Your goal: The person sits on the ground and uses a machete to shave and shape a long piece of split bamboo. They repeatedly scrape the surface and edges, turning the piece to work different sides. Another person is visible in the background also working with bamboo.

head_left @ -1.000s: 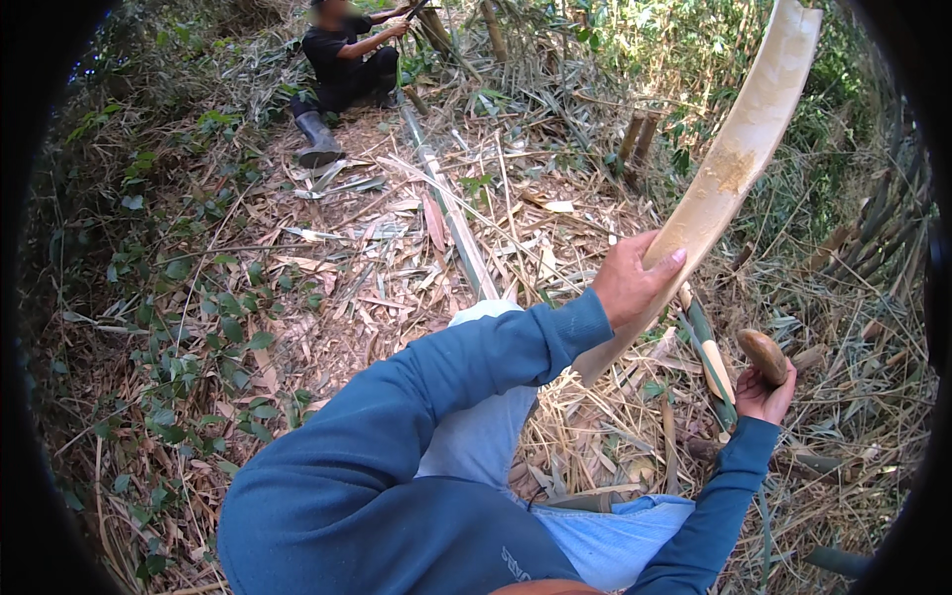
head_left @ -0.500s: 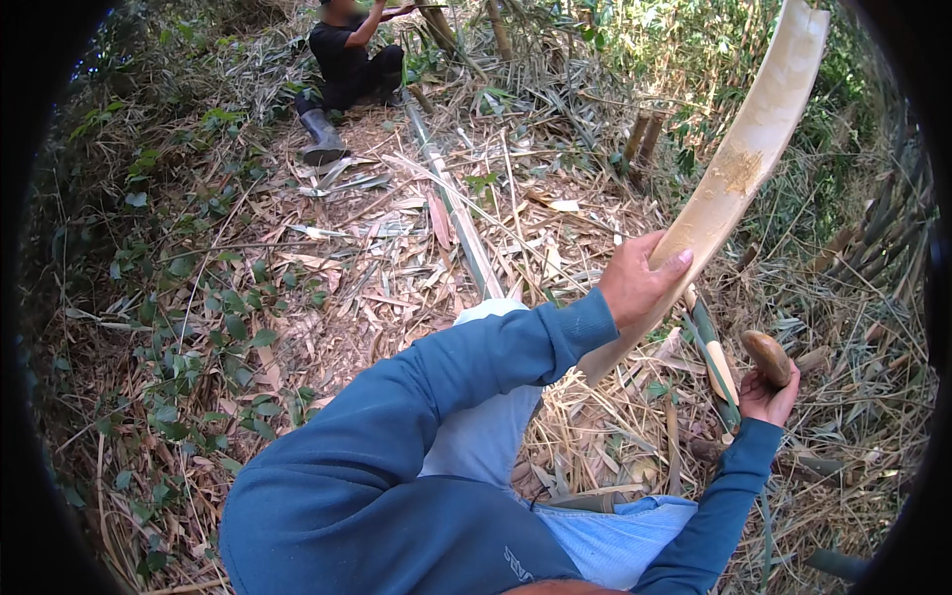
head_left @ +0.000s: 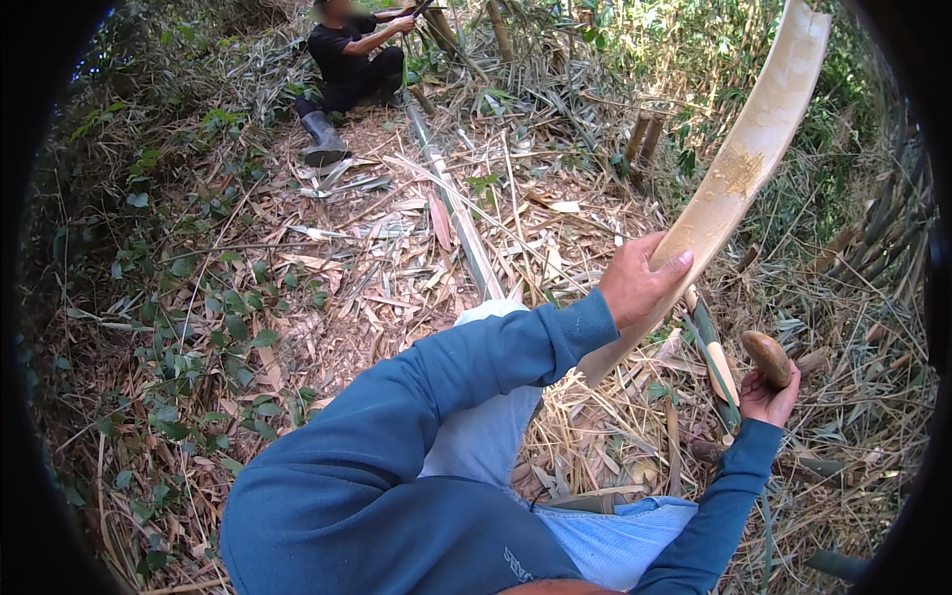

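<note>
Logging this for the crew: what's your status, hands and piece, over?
Left hand gripping pale split bamboo slab, held up slantwise. Right hand closed on brown wooden handle. Another person crouched well beyond, clear of the slab.

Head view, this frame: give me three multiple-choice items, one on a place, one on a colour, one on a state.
1. Where is the other person?
A. upper left, low on the littered ground
B. lower right, beside the wearer's knee
C. behind the pale strip

2. What colour are the wearer's sleeves?
A. red
B. blue
C. white

3. What is the left hand doing?
A. hanging free
B. resting flat on the ground
C. gripping the long pale curved bamboo strip

Answers:
1 A, the dark-clothed figure sits at the top left among dry leaves.
2 B, both forearms are in blue fabric.
3 C, the fingers wrap the strip's lower part, while the right hand holds a brown wooden handle.
</note>
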Action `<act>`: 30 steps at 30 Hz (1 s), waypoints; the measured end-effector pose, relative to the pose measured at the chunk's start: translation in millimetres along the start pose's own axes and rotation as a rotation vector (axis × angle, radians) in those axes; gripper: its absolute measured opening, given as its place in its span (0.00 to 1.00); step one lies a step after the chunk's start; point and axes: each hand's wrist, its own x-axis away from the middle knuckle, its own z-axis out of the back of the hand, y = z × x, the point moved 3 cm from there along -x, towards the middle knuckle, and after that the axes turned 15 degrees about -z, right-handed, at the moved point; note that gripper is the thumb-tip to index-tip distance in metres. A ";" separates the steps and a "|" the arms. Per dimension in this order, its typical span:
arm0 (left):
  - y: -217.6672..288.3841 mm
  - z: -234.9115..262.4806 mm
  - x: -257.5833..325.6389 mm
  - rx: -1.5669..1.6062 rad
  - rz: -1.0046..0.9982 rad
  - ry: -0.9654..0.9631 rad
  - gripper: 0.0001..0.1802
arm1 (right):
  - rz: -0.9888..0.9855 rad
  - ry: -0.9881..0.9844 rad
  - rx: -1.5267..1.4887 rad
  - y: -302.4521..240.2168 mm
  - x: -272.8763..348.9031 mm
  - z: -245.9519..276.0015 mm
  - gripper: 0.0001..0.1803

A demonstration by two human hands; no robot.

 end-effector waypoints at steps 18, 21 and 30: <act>0.9 -1.2 0.2 0.016 0.022 -0.002 0.23 | -0.008 0.020 -0.002 0.1 -1.5 0.8 0.14; 1.5 -1.5 -0.4 0.003 0.003 -0.006 0.23 | -0.018 0.019 0.005 -1.3 -3.5 3.4 0.14; 1.6 -3.0 0.2 0.015 0.026 -0.008 0.23 | -0.021 0.016 -0.015 -1.2 -3.6 3.7 0.14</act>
